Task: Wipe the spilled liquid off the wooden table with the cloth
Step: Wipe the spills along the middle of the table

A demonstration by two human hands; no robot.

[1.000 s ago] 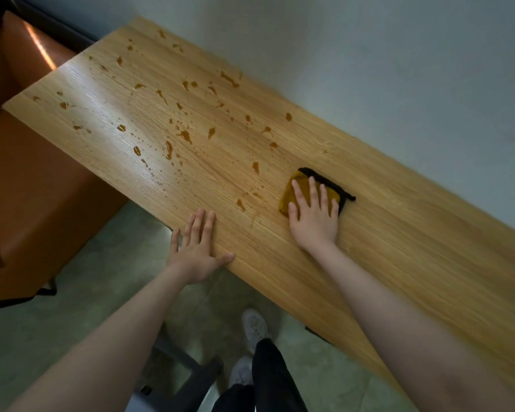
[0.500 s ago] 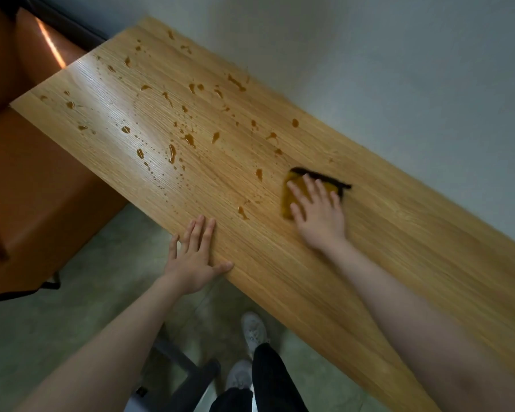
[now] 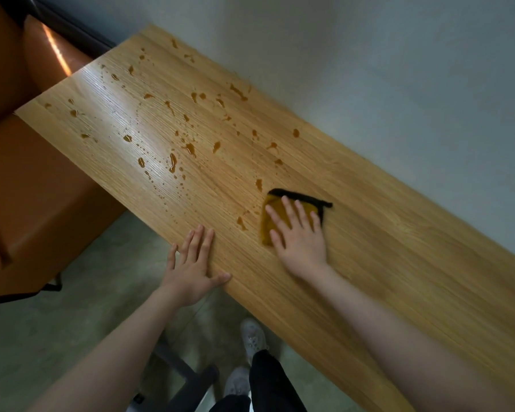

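Observation:
A long wooden table (image 3: 384,263) runs along a pale wall. Brown liquid drops (image 3: 191,148) are scattered over its left half, the nearest drop (image 3: 241,223) just left of the cloth. The cloth (image 3: 268,230) is mustard yellow with a black edge and lies flat on the wood. My right hand (image 3: 301,239) presses down on it with straight, spread fingers, covering most of it. My left hand (image 3: 191,266) rests flat on the table's near edge, fingers straight, holding nothing.
An orange-brown leather seat (image 3: 33,185) stands against the table's left end. Below the table edge lie a greenish floor (image 3: 81,316), a dark chair base (image 3: 188,382), and my shoes and dark trouser legs.
My right hand has slid the cloth slightly left toward the drops and turned it. The left hand has kept its place on the table edge.

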